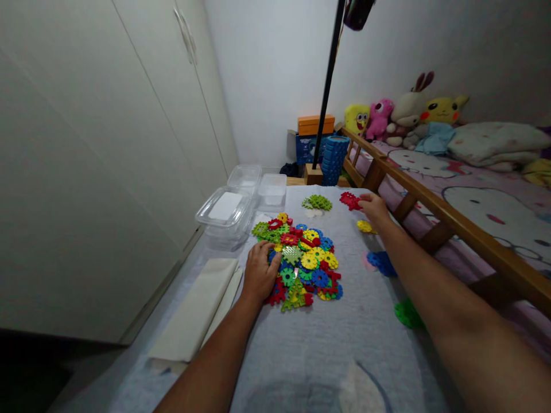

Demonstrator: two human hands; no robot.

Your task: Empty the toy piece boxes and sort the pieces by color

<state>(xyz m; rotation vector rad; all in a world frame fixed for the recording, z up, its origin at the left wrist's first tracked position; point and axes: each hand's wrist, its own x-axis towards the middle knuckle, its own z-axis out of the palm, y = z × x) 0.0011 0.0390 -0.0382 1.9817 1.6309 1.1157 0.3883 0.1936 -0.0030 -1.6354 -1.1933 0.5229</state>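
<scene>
A mixed pile of toothed plastic building pieces point(310, 261), in red, yellow, blue and green, lies on the cloth-covered table. My left hand point(260, 269) rests at the pile's left edge, thumb apart from the fingers, nothing visible held. At the far right, my right hand point(373, 206) has its fingertips pinched at the edge of a small group of red plastic pieces point(350, 201). Nearer along that side are yellow pieces point(365, 226), blue pieces point(381, 263) and green pieces point(407, 314), some partly hidden by my right forearm. Light green pieces point(317, 202) sit at the far end beside white ones point(314, 213).
Clear plastic containers point(226, 209) stand at the table's back left. Folded cream cloth point(198, 310) lies on the left. A wooden bed rail point(447, 223) runs along the right side. Behind the table rise a black pole point(329, 80) and a blue foam roller point(334, 160).
</scene>
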